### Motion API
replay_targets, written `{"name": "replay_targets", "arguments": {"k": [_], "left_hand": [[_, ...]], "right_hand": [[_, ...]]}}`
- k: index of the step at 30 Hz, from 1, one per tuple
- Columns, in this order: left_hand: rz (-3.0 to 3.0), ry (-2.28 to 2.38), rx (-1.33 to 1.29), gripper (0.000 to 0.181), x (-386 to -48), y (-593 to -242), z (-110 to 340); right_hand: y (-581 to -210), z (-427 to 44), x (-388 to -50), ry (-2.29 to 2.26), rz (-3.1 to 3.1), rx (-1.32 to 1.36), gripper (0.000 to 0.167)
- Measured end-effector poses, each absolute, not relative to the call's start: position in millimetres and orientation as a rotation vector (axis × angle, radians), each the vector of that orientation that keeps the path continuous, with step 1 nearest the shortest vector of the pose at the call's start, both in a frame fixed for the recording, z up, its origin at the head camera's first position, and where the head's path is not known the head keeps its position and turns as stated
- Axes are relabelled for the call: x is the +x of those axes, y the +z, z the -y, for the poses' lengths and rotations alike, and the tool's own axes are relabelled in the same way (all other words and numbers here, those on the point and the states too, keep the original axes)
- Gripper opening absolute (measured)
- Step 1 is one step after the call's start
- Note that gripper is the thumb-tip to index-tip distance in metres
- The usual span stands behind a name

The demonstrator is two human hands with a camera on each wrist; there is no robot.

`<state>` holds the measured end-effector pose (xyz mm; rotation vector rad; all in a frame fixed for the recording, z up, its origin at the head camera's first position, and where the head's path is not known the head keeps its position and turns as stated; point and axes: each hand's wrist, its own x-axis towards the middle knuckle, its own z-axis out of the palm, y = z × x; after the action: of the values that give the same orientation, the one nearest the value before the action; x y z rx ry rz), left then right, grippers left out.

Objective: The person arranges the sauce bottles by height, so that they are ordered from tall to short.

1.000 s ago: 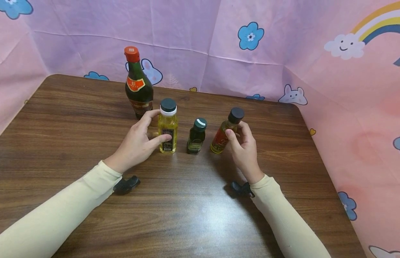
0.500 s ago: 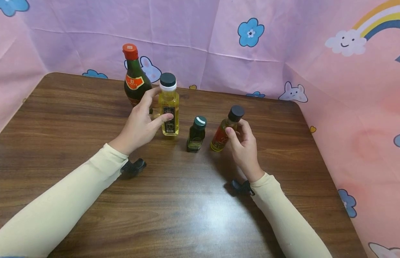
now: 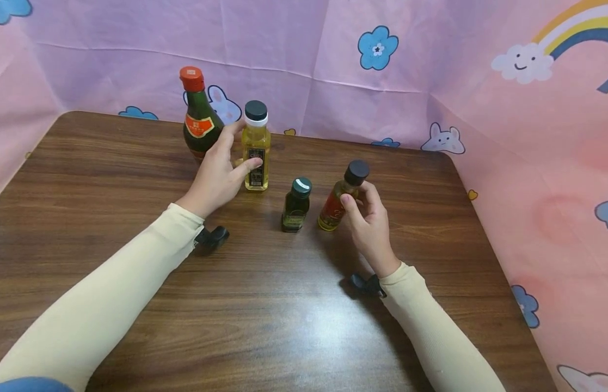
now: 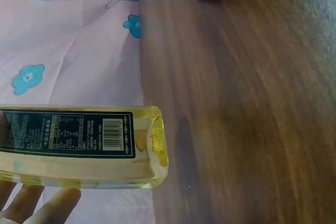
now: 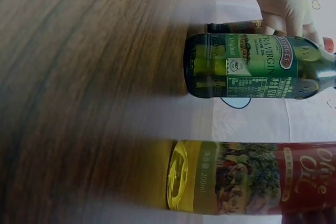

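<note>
My left hand (image 3: pixel 217 177) grips a clear square bottle of yellow oil (image 3: pixel 256 147) with a dark cap and white collar, thumb across its black label. In the left wrist view the oil bottle (image 4: pixel 79 135) appears raised off the wood, its base above a shadow. My right hand (image 3: pixel 372 228) holds a small olive oil bottle (image 3: pixel 335 206) with a black cap and red label between thumb and fingers; its base is on or just above the table. Between the hands stands a small dark green olive oil bottle (image 3: pixel 296 207), labelled extra virgin in the right wrist view.
A tall dark green bottle (image 3: pixel 201 124) with a red cap and orange-red label stands at the back left, partly behind my left hand. The brown wooden table (image 3: pixel 264 305) meets a pink and purple printed cloth (image 3: pixel 284 43) at its back and right sides.
My left hand has carried the yellow oil bottle away from me, toward the table's back, near the tall bottle. The right hand and its bottle have stayed in place.
</note>
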<state>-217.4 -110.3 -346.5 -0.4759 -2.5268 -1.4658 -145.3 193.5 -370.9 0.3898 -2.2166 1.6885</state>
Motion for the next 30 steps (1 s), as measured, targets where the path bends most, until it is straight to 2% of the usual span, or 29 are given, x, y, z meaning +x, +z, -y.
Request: {"name": "replay_targets", "arguments": {"k": [13,30], "left_hand": [[2.487,-1.454,-0.477,0.077,-229.7,-360.5,107.5],[2.528,-1.422,-0.489,0.076,-232.3,-360.0,106.1]], "right_hand": [[-372.0,-193.9,-146.1,1.677,2.227,0.39,0.032],[-372.6,-194.3,-146.4,1.674,2.226,0.39,0.033]]}}
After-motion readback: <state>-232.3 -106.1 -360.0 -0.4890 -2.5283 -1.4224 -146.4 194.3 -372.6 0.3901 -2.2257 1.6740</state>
